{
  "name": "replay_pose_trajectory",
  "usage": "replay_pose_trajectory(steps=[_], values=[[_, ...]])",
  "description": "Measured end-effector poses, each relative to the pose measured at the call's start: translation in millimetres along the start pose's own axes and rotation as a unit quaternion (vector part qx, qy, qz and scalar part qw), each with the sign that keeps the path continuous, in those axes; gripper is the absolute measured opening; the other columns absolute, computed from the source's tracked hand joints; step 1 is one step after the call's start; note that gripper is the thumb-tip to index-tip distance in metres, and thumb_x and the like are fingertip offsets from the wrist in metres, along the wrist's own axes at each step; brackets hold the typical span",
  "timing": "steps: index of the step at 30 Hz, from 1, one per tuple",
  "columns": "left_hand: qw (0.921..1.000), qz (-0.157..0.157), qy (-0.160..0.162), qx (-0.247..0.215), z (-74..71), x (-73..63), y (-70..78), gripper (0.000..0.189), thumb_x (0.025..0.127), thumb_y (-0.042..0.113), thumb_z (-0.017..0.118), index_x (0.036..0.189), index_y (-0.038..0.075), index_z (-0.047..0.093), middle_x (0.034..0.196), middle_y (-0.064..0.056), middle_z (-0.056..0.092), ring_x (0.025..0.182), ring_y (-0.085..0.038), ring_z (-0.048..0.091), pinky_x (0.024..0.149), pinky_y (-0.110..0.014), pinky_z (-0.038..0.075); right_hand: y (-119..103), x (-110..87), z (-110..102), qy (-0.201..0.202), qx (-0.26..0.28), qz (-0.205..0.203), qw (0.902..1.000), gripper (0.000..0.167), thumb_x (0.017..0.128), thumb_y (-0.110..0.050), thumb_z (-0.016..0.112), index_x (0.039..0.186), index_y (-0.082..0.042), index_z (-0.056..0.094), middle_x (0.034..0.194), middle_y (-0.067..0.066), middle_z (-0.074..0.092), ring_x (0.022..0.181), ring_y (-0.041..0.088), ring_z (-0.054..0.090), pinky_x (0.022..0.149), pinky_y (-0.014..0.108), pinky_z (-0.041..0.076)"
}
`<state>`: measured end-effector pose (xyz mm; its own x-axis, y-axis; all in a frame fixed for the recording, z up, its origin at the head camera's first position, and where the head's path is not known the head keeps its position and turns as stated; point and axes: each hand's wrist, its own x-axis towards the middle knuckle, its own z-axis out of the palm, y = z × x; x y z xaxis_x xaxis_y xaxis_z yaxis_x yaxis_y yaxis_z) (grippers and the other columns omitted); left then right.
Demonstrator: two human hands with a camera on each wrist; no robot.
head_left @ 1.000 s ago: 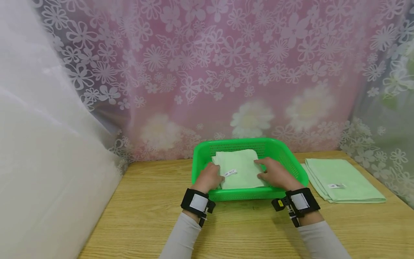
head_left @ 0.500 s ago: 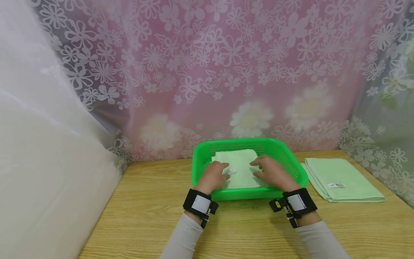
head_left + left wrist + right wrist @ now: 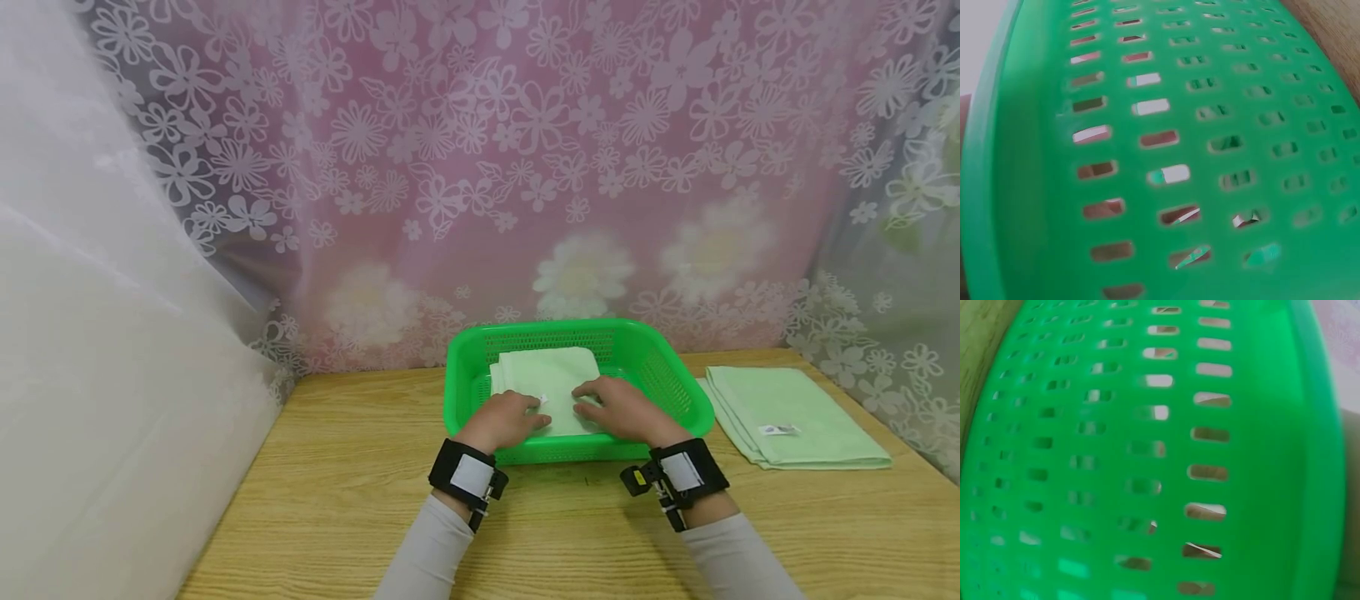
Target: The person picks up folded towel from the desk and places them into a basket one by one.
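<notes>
A folded pale green towel (image 3: 551, 371) lies flat inside the green plastic basket (image 3: 577, 451). Its small white tag (image 3: 544, 400) shows just past the left fingertips. Over the towel's near left part is my left hand (image 3: 501, 419), fingers extended and touching the cloth. My right hand (image 3: 621, 408) lies at the towel's near right part, its fingers loosely spread. Neither hand grips anything. Both wrist views are filled by the basket's slotted front wall (image 3: 1210, 144), which hides most of the hands there.
Another folded green towel (image 3: 798, 417), with a white tag, lies on the wooden table (image 3: 337, 500) to the right of the basket. A pink flowered curtain (image 3: 480, 167) hangs behind, and a white sheet (image 3: 112, 333) stands at the left.
Both hands have slid inward and toward the near edge over the towel, drawing closer together. The left hand has come off the towel's left edge. The basket stays in place.
</notes>
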<state>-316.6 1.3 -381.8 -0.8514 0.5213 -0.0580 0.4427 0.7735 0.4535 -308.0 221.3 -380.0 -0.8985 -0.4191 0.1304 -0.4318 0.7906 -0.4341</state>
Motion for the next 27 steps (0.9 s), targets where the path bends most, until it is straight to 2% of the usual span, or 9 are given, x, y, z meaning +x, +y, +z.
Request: replay_pose_trajectory(steps=[5, 8, 12, 15, 18, 21, 23, 27], values=[[1.0000, -0.004, 0.008, -0.003, -0.5, -0.5, 0.8, 0.046, 0.103, 0.037, 0.056, 0.141, 0.011, 0.059, 0.139, -0.009, 0.061, 0.131, -0.030, 0.054, 0.106, -0.043, 0.046, -4, -1.4, -2, 0.005, -0.002, -0.011, 0.9999, 0.033, 0.100, -0.016, 0.060, 0.124, 0.006, 0.066, 0.121, 0.023, 0.066, 0.111, 0.043, 0.062, 0.090, 0.055, 0.051], [0.9996, -0.018, 0.023, 0.000, -2.2, -1.6, 1.9, 0.049, 0.102, 0.037, 0.057, 0.142, 0.010, 0.057, 0.140, -0.012, 0.059, 0.134, -0.035, 0.050, 0.109, -0.046, 0.042, -6, -1.6, -3, 0.012, 0.002, -0.005, 0.9999, 0.034, 0.101, -0.016, 0.059, 0.127, 0.006, 0.064, 0.124, 0.024, 0.065, 0.113, 0.043, 0.061, 0.092, 0.055, 0.051], [0.9965, -0.039, 0.073, 0.013, -14.7, -7.9, 4.9, 0.054, 0.102, 0.038, 0.058, 0.146, 0.009, 0.052, 0.147, -0.019, 0.050, 0.139, -0.042, 0.041, 0.111, -0.054, 0.038, -12, -3.1, -10, 0.037, 0.011, -0.004, 0.9993, 0.038, 0.101, -0.016, 0.059, 0.133, 0.005, 0.060, 0.130, 0.026, 0.061, 0.115, 0.044, 0.059, 0.091, 0.055, 0.051], [0.9914, -0.047, 0.121, 0.014, -35.0, -20.0, 9.8, 0.062, 0.099, 0.041, 0.061, 0.152, 0.012, 0.045, 0.156, -0.025, 0.036, 0.142, -0.047, 0.034, 0.110, -0.062, 0.034, -21, -7.7, -21, 0.071, 0.018, -0.011, 0.9973, 0.046, 0.102, -0.019, 0.060, 0.142, 0.003, 0.052, 0.139, 0.027, 0.054, 0.124, 0.046, 0.053, 0.096, 0.058, 0.048], [0.9871, -0.047, 0.152, -0.016, -56.4, -36.1, 17.0, 0.075, 0.095, 0.043, 0.066, 0.157, 0.015, 0.033, 0.162, -0.026, 0.020, 0.146, -0.050, 0.022, 0.112, -0.067, 0.028, -35, -14.2, -35, 0.093, 0.024, -0.016, 0.9953, 0.058, 0.102, -0.026, 0.060, 0.151, -0.002, 0.041, 0.150, 0.027, 0.043, 0.138, 0.047, 0.039, 0.104, 0.063, 0.041], [0.9840, -0.045, 0.162, -0.060, -70.1, -48.2, 22.7, 0.089, 0.092, 0.044, 0.070, 0.161, 0.017, 0.021, 0.166, -0.022, 0.005, 0.150, -0.049, 0.010, 0.116, -0.066, 0.020, -46, -20.3, -45, 0.097, 0.027, -0.017, 0.9948, 0.067, 0.101, -0.034, 0.060, 0.156, -0.008, 0.033, 0.158, 0.025, 0.031, 0.145, 0.046, 0.028, 0.106, 0.066, 0.036], [0.9814, -0.045, 0.164, -0.089, -74.1, -53.8, 25.9, 0.093, 0.091, 0.043, 0.072, 0.162, 0.019, 0.018, 0.167, -0.019, -0.002, 0.151, -0.048, 0.004, 0.116, -0.066, 0.019, -52, -23.6, -48, 0.097, 0.025, -0.020, 0.9948, 0.069, 0.100, -0.035, 0.062, 0.157, -0.010, 0.033, 0.160, 0.024, 0.027, 0.147, 0.046, 0.025, 0.106, 0.067, 0.035], [0.9787, -0.047, 0.167, -0.110, -73.4, -59.5, 29.6, 0.092, 0.091, 0.039, 0.073, 0.162, 0.020, 0.017, 0.167, -0.016, -0.005, 0.151, -0.047, 0.002, 0.115, -0.065, 0.024, -58, -27.7, -48, 0.087, 0.023, -0.022, 0.9957, 0.069, 0.099, -0.036, 0.063, 0.157, -0.012, 0.035, 0.161, 0.025, 0.025, 0.146, 0.047, 0.025, 0.105, 0.067, 0.036]])
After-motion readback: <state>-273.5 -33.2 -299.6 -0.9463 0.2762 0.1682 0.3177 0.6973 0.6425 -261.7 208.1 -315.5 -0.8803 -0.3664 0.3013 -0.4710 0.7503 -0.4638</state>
